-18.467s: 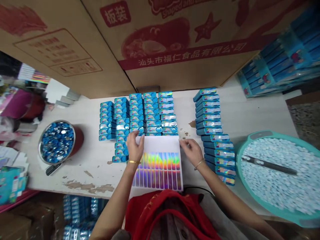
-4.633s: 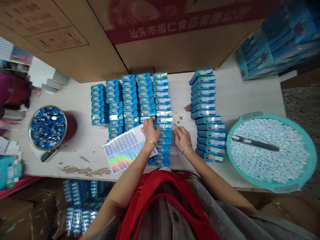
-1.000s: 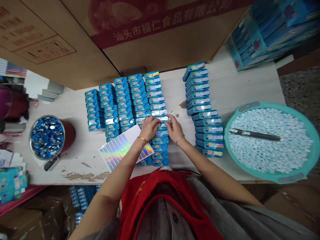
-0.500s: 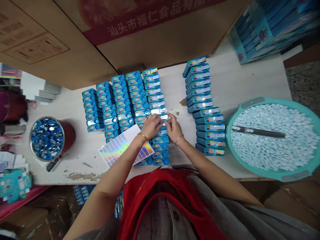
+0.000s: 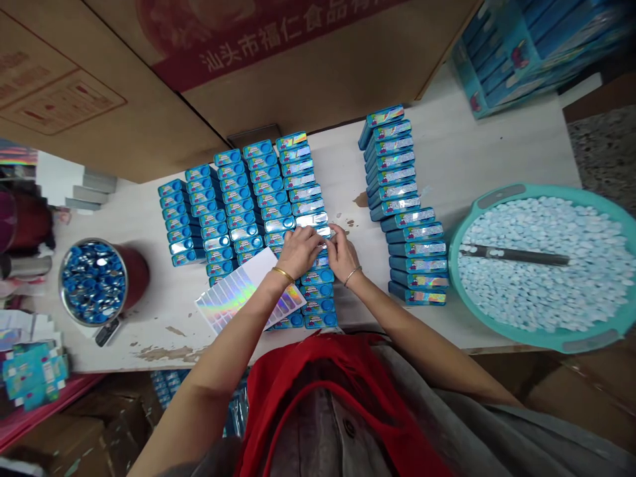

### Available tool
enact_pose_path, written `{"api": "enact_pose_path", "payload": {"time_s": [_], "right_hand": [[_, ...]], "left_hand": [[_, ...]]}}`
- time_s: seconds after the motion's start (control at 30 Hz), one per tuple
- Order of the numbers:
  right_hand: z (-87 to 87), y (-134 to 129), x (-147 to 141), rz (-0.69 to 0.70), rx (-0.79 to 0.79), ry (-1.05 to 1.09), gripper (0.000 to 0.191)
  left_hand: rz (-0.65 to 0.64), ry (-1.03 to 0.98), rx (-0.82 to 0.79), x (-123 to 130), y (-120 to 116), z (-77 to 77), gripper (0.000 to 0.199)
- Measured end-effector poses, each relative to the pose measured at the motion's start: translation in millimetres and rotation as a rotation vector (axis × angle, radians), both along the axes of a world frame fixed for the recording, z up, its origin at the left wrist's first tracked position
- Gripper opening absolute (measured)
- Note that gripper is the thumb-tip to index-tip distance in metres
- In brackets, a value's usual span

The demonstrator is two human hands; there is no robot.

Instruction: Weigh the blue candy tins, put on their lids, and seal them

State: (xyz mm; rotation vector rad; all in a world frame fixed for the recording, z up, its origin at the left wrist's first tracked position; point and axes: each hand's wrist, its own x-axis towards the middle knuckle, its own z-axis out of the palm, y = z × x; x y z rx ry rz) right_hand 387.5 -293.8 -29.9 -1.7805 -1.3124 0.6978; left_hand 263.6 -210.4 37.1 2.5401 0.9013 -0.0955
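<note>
My left hand (image 5: 299,252) and my right hand (image 5: 342,255) meet over the rightmost column of a block of blue tins (image 5: 263,198). The fingertips of both pinch a small shiny sticker at the end of one tin; the fingers partly hide it. Tins farther up this column carry holographic strips on their ends, while nearer ones (image 5: 318,291) show a bare blue end with printed lettering. Under my left wrist a sheet of holographic stickers (image 5: 233,298) lies across the tins and the table.
To the right stands another column of tins with shiny strips (image 5: 415,232). Beyond it is a turquoise basin (image 5: 460,291) of pale tablets with a dark bar. A metal pot (image 5: 136,271) of blue pieces stands left. Large cartons (image 5: 298,86) line the back; wrapped blue packs (image 5: 497,79) sit back right.
Both hands stay at the same tin, with only slight finger movement. The whole view has shifted a little as my head moved.
</note>
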Motion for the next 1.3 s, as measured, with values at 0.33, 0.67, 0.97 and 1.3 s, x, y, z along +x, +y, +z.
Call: {"api": "enact_pose_path", "payload": {"time_s": [0.33, 0.67, 0.97, 1.3], "right_hand": [[-0.3, 0, -3, -0.016, -0.047, -0.018, 0.041], [0.0, 0, -4, -0.039, -0.043, -0.034, 0.041], [0.7, 0, -4, -0.018, -0.072, -0.080, 0.041], [1.6, -1, -4, -0.037, -0.036, -0.055, 0.041]], "left_hand": [[-0.010, 0.221, -0.055, 22, 4, 15.2, 0.019], [0.146, 0.003, -0.084, -9, 17, 19.2, 0.021], [-0.040, 0.075, 0.029, -13, 6, 3.2, 0.031], [-0.030, 0.070, 0.037, -15, 8, -2.2, 0.034]]}}
